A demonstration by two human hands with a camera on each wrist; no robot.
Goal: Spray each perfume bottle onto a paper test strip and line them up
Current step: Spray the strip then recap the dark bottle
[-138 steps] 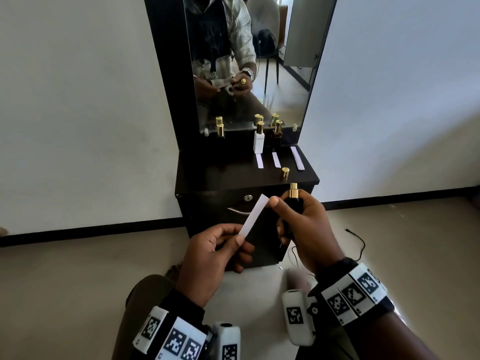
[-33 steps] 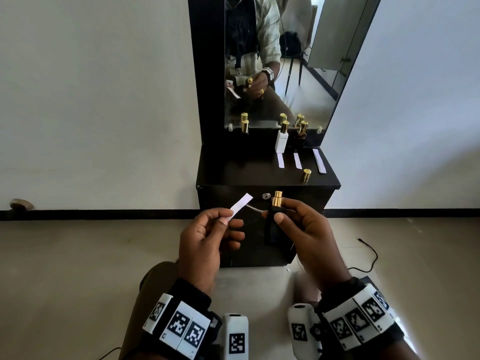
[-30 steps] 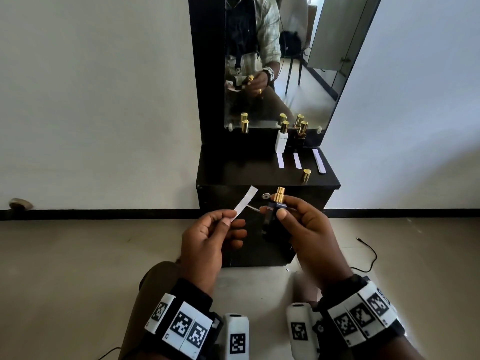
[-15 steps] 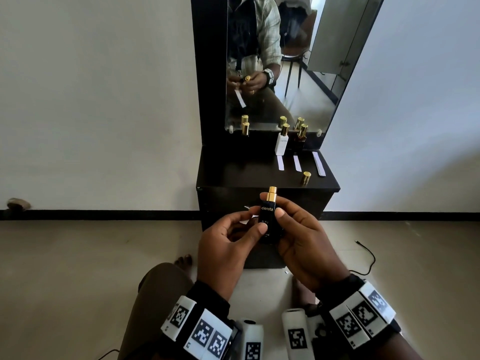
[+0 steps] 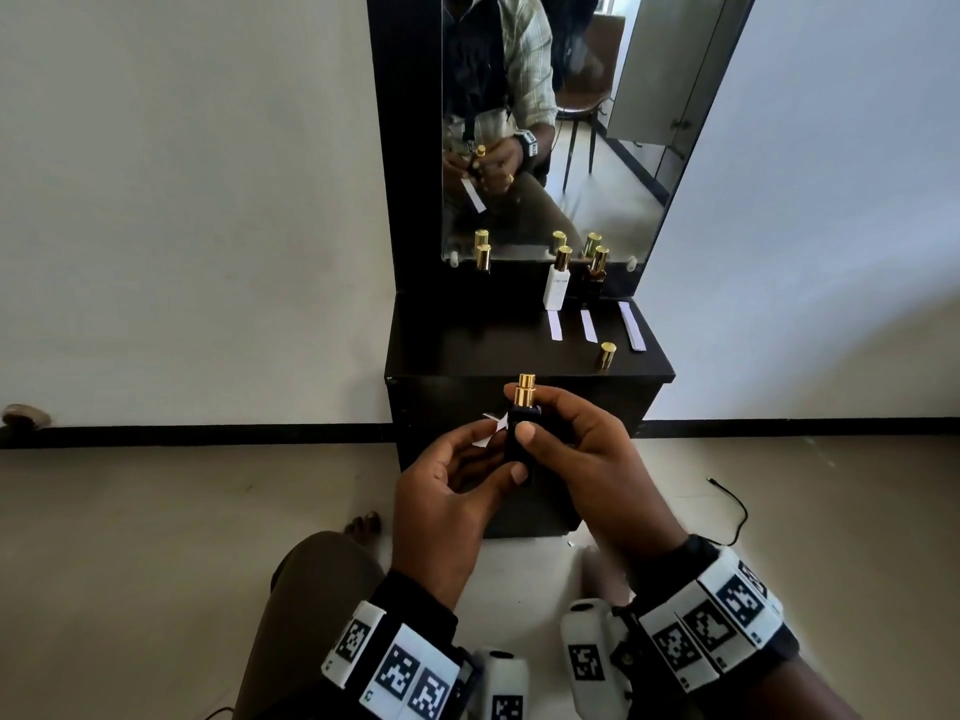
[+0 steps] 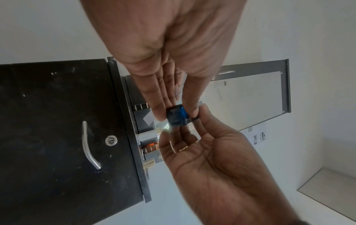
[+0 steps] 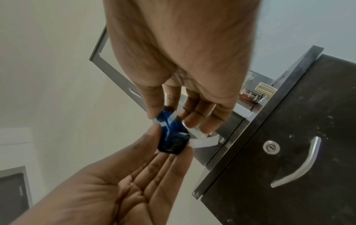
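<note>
A dark blue perfume bottle (image 5: 521, 440) with a bare gold sprayer (image 5: 525, 389) stands upright in front of the cabinet, gripped by both hands. My right hand (image 5: 576, 449) wraps it from the right, thumb on its front. My left hand (image 5: 447, 480) pinches its base (image 6: 176, 116) between thumb and fingers. A white paper strip (image 5: 492, 424) is caught between my left fingers and the bottle; its end sticks out sideways (image 7: 204, 143). Three strips (image 5: 556, 324) (image 5: 588, 325) (image 5: 631, 325) lie in a row on the cabinet top.
On the black cabinet (image 5: 467, 345) a white bottle (image 5: 556, 285), an amber bottle (image 5: 596, 275) and a dark bottle (image 5: 483, 259) stand against the mirror (image 5: 613, 148). A loose gold cap (image 5: 605, 354) stands near the front right. A cable (image 5: 732, 511) lies on the floor.
A second ago my left hand held the strip apart, left of the bottle. It has since moved right, and both hands now hold the upright bottle together.
</note>
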